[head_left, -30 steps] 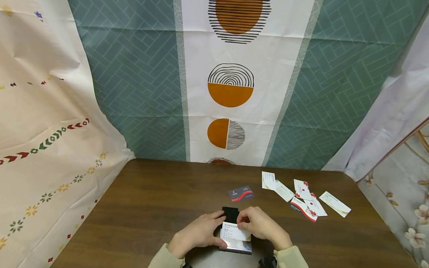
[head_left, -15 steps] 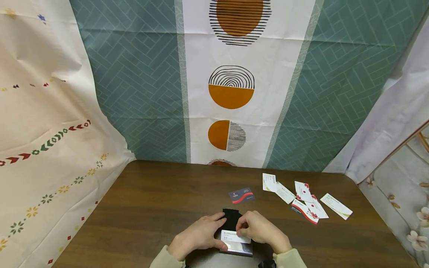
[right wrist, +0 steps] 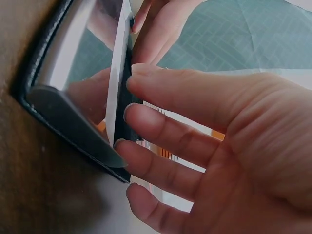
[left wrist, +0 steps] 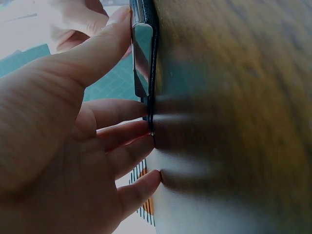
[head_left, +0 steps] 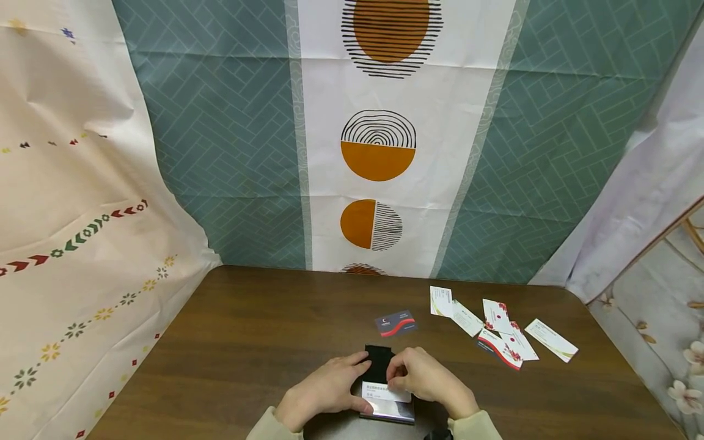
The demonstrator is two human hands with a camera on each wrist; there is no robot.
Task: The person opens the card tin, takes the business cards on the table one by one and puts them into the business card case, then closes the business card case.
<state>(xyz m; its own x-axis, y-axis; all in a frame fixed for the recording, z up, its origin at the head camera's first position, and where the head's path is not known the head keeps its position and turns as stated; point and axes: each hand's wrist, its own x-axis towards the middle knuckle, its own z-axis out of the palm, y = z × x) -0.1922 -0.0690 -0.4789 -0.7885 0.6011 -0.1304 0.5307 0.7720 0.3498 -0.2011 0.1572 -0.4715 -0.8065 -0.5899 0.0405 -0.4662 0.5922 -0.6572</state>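
Observation:
A black card case with a shiny metal pocket (head_left: 393, 410) lies on the table in front of me, its dark flap (head_left: 378, 362) folded back on the far side. A white business card (head_left: 378, 391) is partly inside the pocket. My right hand (head_left: 431, 380) pinches the card near its far right edge with curled fingers. My left hand (head_left: 327, 390) spreads along the case's left side, its thumb resting on the pocket and its fingers reaching the flap. In the right wrist view, the card (right wrist: 117, 73) stands tilted out of the mirrored pocket.
On the brown table (head_left: 264, 318), a dark blue card with a red stripe (head_left: 396, 322) lies beyond the case. Several business cards (head_left: 497, 315) are scattered at the back right, some overlapping. Fabric drapes (head_left: 242, 153) hang behind and at both sides.
The white card has slid toward me, deeper into the metal pocket, and less of it shows. My right hand has moved slightly nearer with it; my left hand stays at the case.

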